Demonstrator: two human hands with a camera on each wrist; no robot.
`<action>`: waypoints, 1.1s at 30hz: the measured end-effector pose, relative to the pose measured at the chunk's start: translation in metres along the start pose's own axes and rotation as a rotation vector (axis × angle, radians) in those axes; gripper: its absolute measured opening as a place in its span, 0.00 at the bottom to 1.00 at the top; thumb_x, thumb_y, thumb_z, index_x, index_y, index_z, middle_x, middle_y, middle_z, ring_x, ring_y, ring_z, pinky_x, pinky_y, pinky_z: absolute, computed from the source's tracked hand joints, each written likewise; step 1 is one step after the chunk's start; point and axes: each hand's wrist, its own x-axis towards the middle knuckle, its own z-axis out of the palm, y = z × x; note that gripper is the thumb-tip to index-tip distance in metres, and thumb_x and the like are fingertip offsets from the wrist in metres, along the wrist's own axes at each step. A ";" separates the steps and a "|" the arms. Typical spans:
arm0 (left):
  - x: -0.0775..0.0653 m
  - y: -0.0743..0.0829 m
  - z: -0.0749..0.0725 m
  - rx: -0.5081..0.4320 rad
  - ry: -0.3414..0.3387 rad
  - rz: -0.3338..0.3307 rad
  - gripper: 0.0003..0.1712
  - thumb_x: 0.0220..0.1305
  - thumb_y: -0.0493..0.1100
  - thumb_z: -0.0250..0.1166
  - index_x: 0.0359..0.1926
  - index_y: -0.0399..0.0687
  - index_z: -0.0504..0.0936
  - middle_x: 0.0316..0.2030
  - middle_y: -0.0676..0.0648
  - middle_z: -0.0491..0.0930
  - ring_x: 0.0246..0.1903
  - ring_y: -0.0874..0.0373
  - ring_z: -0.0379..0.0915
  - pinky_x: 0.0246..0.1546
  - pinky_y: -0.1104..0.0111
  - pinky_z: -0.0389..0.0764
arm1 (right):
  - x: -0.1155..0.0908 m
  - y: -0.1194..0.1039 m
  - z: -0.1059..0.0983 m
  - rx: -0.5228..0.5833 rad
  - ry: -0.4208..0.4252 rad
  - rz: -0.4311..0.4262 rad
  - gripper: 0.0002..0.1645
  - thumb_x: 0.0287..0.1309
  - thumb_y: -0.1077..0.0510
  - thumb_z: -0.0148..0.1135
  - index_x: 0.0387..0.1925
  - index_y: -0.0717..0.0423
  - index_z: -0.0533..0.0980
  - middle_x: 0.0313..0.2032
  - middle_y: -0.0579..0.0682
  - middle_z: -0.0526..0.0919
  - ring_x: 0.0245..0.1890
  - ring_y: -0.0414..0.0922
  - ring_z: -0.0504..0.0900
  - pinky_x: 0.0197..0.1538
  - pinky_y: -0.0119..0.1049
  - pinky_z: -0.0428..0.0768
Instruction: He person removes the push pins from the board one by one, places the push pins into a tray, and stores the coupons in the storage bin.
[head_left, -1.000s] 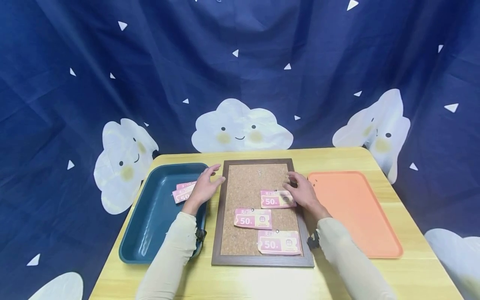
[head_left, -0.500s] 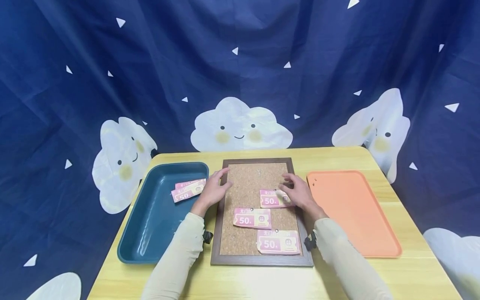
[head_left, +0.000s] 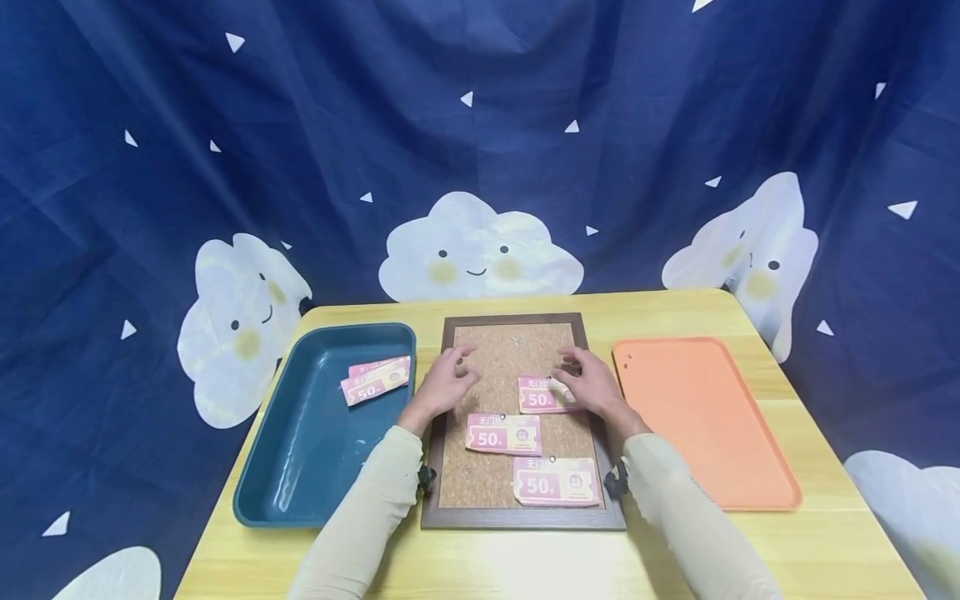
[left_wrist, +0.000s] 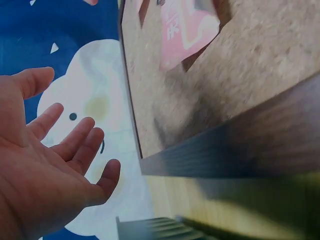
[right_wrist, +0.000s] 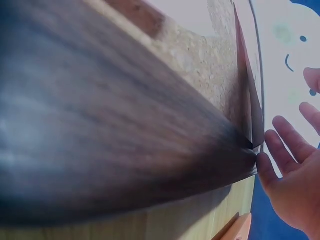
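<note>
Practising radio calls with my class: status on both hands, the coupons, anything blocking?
Left hand, right hand: empty, at opposite sides of corkboard. Three pink coupons on it; others overlapping in teal tray. Right hand partly hides corkboard's farthest coupon in head view.

A navy curtain (head_left: 517, 158) printed with smiling white clouds (head_left: 480, 242) hangs behind a pale wood-grained table (head_left: 825, 550)

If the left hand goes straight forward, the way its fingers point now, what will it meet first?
Probably the curtain, beyond the board. The left hand seems raised above the board, but its height is unclear; if lower, it may brush the board first.
</note>
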 end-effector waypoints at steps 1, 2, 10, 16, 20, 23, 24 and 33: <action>0.000 0.000 0.002 0.009 -0.004 -0.002 0.31 0.66 0.48 0.58 0.69 0.51 0.66 0.64 0.44 0.68 0.64 0.44 0.64 0.62 0.48 0.67 | 0.000 0.000 0.000 -0.002 -0.003 0.000 0.30 0.61 0.46 0.60 0.63 0.49 0.69 0.59 0.57 0.77 0.59 0.55 0.76 0.64 0.55 0.68; 0.000 0.001 0.004 0.016 -0.004 -0.003 0.31 0.66 0.49 0.58 0.68 0.51 0.66 0.64 0.44 0.68 0.64 0.45 0.63 0.62 0.48 0.66 | 0.000 0.000 0.001 -0.006 -0.003 -0.001 0.30 0.61 0.46 0.60 0.63 0.49 0.70 0.58 0.57 0.77 0.59 0.55 0.76 0.64 0.55 0.68; 0.004 0.007 0.020 0.040 -0.038 0.013 0.32 0.64 0.49 0.57 0.69 0.51 0.66 0.65 0.45 0.69 0.64 0.46 0.64 0.64 0.47 0.65 | 0.003 -0.001 0.002 -0.046 0.010 -0.021 0.25 0.60 0.46 0.60 0.57 0.51 0.75 0.53 0.55 0.80 0.56 0.54 0.78 0.62 0.53 0.70; 0.005 0.008 0.031 0.038 -0.061 0.017 0.31 0.65 0.49 0.57 0.69 0.53 0.66 0.65 0.45 0.69 0.65 0.45 0.64 0.64 0.46 0.63 | 0.003 -0.003 0.005 -0.066 -0.004 0.004 0.24 0.60 0.44 0.59 0.55 0.49 0.77 0.50 0.53 0.80 0.54 0.53 0.78 0.60 0.52 0.71; 0.005 0.008 0.037 0.042 -0.064 0.023 0.30 0.65 0.48 0.58 0.68 0.54 0.67 0.65 0.45 0.69 0.64 0.45 0.65 0.64 0.46 0.64 | 0.002 -0.002 0.007 -0.057 -0.005 0.001 0.23 0.60 0.45 0.60 0.54 0.49 0.77 0.49 0.54 0.81 0.53 0.53 0.78 0.59 0.52 0.72; 0.005 0.008 0.040 0.039 -0.075 0.028 0.30 0.65 0.47 0.58 0.68 0.54 0.67 0.65 0.45 0.70 0.63 0.46 0.66 0.63 0.47 0.65 | 0.002 -0.001 0.008 -0.051 0.001 -0.004 0.22 0.59 0.46 0.60 0.53 0.49 0.78 0.48 0.53 0.81 0.52 0.53 0.79 0.58 0.52 0.72; 0.005 0.008 0.042 0.034 -0.079 0.031 0.30 0.64 0.47 0.59 0.68 0.54 0.67 0.65 0.45 0.70 0.63 0.46 0.66 0.63 0.46 0.65 | 0.002 -0.001 0.008 -0.051 0.005 -0.006 0.21 0.59 0.46 0.60 0.53 0.49 0.78 0.48 0.53 0.81 0.52 0.53 0.79 0.58 0.52 0.72; 0.006 0.014 0.054 0.038 -0.111 0.018 0.30 0.62 0.51 0.58 0.66 0.58 0.69 0.66 0.46 0.67 0.65 0.46 0.64 0.64 0.45 0.63 | 0.003 0.000 0.014 -0.074 0.034 -0.022 0.18 0.58 0.50 0.63 0.50 0.50 0.79 0.48 0.52 0.83 0.51 0.52 0.80 0.57 0.51 0.74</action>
